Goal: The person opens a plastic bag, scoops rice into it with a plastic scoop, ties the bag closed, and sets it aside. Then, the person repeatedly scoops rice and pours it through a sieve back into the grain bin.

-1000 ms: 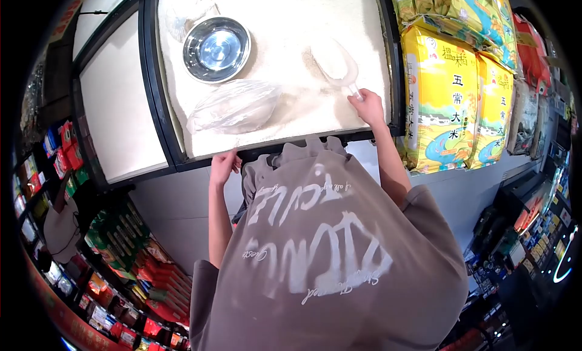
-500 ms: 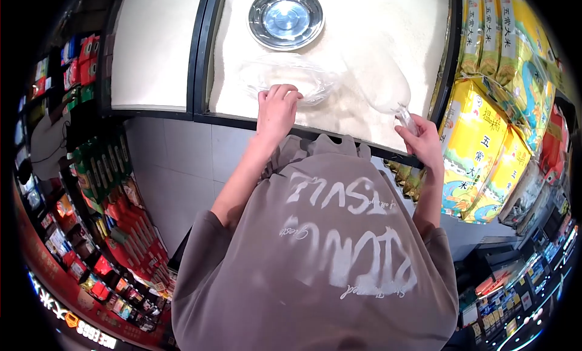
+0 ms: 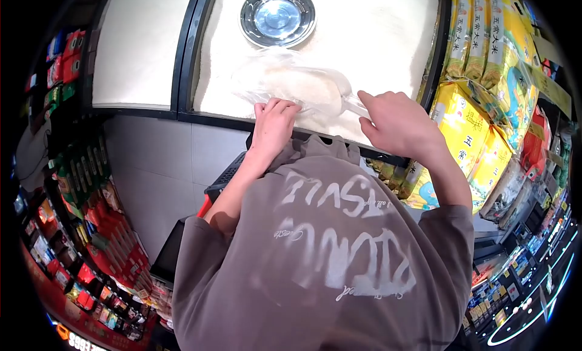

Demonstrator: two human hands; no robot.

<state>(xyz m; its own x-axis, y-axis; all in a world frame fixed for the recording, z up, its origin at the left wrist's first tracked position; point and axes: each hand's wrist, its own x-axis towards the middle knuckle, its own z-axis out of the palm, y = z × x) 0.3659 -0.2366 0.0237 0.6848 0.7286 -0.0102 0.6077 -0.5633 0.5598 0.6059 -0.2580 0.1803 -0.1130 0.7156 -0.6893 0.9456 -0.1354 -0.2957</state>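
My right hand (image 3: 397,122) is closed round the handle of a clear plastic scoop (image 3: 351,103). The scoop's front part lies at the mouth of a clear plastic bag (image 3: 260,72), with white grain showing through. Whether the scoop is fully inside the bag cannot be made out. My left hand (image 3: 276,123) grips the bag's near edge with bent fingers. Bag and scoop are over a bin of white grain (image 3: 376,36). A shiny metal bowl (image 3: 277,16) sits on the grain just beyond the bag.
A black frame (image 3: 188,54) divides this bin from another white-filled bin (image 3: 136,48) at the left. Yellow rice bags (image 3: 464,120) are stacked at the right. Shelves with red and green packages (image 3: 115,242) stand at the lower left. A black basket (image 3: 227,172) is beside my left forearm.
My right hand has moved left with the scoop, bringing it to the bag's mouth. My left hand has come from the bin's edge to the bag and holds it. The view has shifted.
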